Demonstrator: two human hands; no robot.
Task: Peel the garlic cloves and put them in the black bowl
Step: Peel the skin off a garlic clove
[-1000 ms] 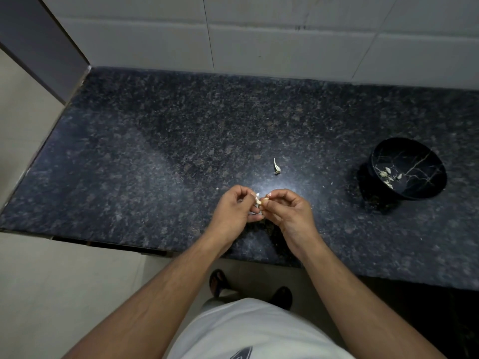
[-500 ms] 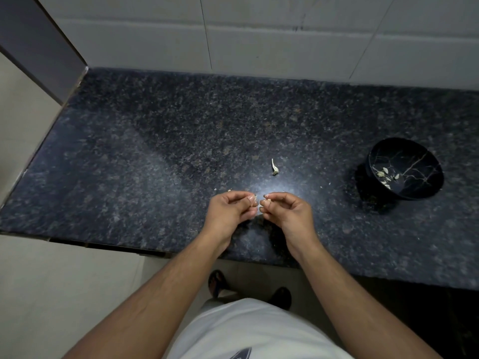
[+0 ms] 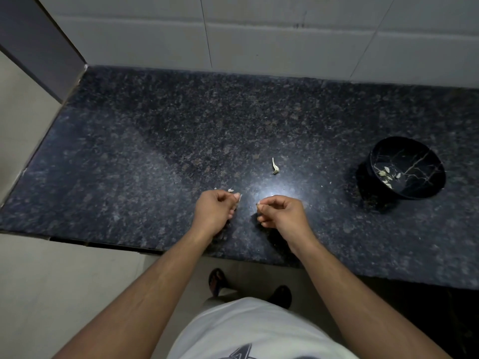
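My left hand (image 3: 215, 211) and my right hand (image 3: 282, 213) hover low over the dark granite counter (image 3: 155, 141), a short gap between them. Each has its fingers curled in a pinch. A small pale garlic clove (image 3: 258, 203) shows at my right fingertips. A pale scrap of garlic skin (image 3: 237, 195) shows at my left fingertips; both pieces are mostly hidden. The black bowl (image 3: 425, 189) with thin pale veins stands on the counter to the right, well away from my right hand. Several peeled cloves (image 3: 386, 174) lie inside it.
A dry garlic stem (image 3: 275, 167) lies on the counter just beyond my hands. Tiny skin flakes (image 3: 230, 189) rest by my left knuckles. A white tiled wall (image 3: 259, 35) closes the back. The counter's front edge (image 3: 103, 243) runs below my wrists, with floor to the left.
My hands were pressed together on one garlic clove. They have now pulled apart sideways, each keeping a pale piece. The bowl and stem have not moved.
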